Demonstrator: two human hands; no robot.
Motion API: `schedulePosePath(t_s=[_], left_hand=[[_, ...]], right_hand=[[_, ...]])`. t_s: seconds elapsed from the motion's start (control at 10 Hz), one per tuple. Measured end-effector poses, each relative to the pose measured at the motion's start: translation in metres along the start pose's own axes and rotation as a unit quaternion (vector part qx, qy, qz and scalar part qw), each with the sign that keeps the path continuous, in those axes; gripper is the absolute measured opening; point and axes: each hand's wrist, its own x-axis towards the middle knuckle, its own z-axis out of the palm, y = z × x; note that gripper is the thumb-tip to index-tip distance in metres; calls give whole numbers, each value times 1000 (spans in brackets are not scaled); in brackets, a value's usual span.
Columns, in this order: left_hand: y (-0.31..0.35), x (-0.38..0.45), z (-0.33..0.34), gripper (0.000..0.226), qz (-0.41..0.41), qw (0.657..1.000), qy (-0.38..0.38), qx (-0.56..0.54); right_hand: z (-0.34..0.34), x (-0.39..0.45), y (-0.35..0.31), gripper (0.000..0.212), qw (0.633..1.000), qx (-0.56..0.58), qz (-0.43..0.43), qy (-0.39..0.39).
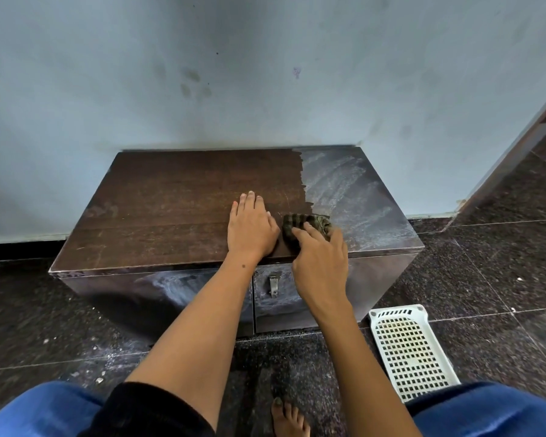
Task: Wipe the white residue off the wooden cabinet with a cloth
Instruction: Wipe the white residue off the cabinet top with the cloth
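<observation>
The right hand (320, 260) pinches the cloth (306, 227) mid-wipe on the cabinet (171, 209); left hand (251, 228) lies spread. Next, rub the white residue (353, 190).

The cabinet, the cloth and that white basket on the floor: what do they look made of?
Cabinet: dark wood or wood veneer, judging by its visible grain, with a metal handle.
Cloth: soft woven fabric, bunched, olive with dark stripes.
Basket: apparently moulded white plastic, with a grid of holes.
</observation>
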Motion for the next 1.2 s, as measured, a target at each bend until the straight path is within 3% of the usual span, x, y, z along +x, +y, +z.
schedulePosePath(t_s=[0.2, 0.3, 0.4, 0.7, 0.9, 1.0, 1.2], left_hand=[[2, 0, 0, 50, -1, 1000, 0, 0], [2, -1, 0, 50, -3, 1000, -4, -2], [1, -1, 0, 50, -2, 1000, -6, 0], [2, -1, -2, 50, -1, 1000, -2, 3], [1, -2, -1, 49, 2, 1000, -7, 4], [1, -2, -2, 49, 3, 1000, -8, 9], [0, -3, -1, 50, 2, 1000, -8, 13]], right_hand=[[-12, 18, 8, 39, 994, 28, 105, 14], [-7, 24, -5, 32, 996, 12, 86, 19], [-3, 18, -6, 39, 999, 12, 30, 10], [-9, 23, 24, 46, 997, 8, 70, 13], [-10, 16, 25, 51, 999, -2, 32, -7], [-16, 21, 34, 48, 997, -5, 77, -6], [-12, 37, 19, 41, 999, -18, 46, -17]])
